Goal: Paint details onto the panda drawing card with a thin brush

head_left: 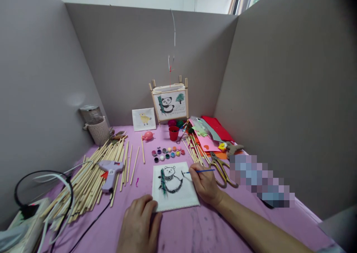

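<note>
A white canvas panel (189, 197) lies flat in front of me, with a black-outlined panda hugging a green bamboo stalk painted on it. My right hand (205, 184) pinches a thin blue paintbrush (205, 170) over the panel's right side; the brush tip is close to a short dark stroke right of the panda. My left hand (141, 223) lies at the panel's lower left corner, fingers loosely bent and thumb apart, with nothing in it. Just beyond the panel stand two rows of small paint pots (167, 156) in several colours. Farther back is a red cup (173, 133) with dark liquid.
Wooden sticks (92, 178) and a lilac glue gun (110, 173) with a cable lie left. Gold-handled scissors (222, 170) lie by my right hand, near coloured sheets (214, 134). Behind are a stick-framed panda lantern (169, 104), a chick picture (144, 119) and grey partitions (134, 52).
</note>
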Motion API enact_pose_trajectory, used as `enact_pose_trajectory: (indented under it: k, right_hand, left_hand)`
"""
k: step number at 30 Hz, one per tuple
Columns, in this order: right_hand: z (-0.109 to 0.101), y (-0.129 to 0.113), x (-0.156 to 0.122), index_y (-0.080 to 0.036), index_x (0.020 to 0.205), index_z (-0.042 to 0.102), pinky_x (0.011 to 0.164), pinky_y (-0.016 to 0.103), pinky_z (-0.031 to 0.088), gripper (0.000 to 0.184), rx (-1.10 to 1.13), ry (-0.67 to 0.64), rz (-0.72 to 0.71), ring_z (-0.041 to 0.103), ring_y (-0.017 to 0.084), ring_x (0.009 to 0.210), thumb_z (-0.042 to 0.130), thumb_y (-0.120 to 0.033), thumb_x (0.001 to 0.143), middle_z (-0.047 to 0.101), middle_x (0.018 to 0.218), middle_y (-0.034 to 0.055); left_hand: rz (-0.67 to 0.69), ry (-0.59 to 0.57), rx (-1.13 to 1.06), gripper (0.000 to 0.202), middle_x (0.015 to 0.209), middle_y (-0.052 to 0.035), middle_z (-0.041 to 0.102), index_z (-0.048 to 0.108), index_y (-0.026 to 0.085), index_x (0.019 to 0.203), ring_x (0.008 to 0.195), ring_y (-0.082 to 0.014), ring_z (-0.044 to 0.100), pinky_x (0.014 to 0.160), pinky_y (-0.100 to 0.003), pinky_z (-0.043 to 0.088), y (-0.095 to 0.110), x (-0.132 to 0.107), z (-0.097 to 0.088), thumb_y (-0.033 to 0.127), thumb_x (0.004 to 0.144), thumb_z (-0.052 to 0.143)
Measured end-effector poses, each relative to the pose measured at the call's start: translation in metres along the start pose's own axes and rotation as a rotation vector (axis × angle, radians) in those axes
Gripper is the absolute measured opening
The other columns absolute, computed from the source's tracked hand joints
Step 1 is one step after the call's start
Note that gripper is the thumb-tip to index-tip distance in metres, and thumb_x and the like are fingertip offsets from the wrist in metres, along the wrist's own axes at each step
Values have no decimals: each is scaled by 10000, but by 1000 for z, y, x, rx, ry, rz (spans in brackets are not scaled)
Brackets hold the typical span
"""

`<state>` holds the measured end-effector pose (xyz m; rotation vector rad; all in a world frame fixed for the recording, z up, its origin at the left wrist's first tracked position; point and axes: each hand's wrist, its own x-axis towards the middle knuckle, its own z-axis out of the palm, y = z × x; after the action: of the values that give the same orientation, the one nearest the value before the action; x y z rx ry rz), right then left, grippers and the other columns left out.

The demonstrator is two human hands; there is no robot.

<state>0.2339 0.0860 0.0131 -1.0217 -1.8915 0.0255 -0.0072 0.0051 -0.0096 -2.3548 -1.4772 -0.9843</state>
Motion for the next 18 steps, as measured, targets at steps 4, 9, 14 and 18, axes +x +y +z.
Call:
enact_pose_trajectory:
  k: [4,9,14,18]
  right_hand:
    - [1,2,1,-193,831,549,616,263,416,205,30,16,19,564,150,632,389,-228,954,593,689,22]
    - [2,5,4,-192,888,569,686,274,462,184,105,30,62,604,167,754,399,-225,952,630,797,44]
    - [2,6,5,-201,965,586,737,281,479,166,151,43,89,619,171,810,423,-220,947,652,867,42]
    - [3,7,4,-200,958,581,747,288,473,138,138,33,130,618,178,818,447,-228,937,649,882,44]
  left_hand:
    - [0,-10,6,172,1006,-84,617,588,204,978,886,-221,583,702,-345,505,-1,-1,0,267,818,595]
    - [-24,-19,8,126,1009,-83,619,602,207,951,897,-219,581,723,-344,498,0,-1,-1,234,835,563]
    - [-37,-15,-7,130,1002,-90,614,598,199,950,908,-222,577,731,-346,492,4,1,-2,231,828,568]
    - [-80,-57,-37,79,956,-89,614,596,194,879,881,-221,575,732,-355,482,9,2,-6,233,843,538]
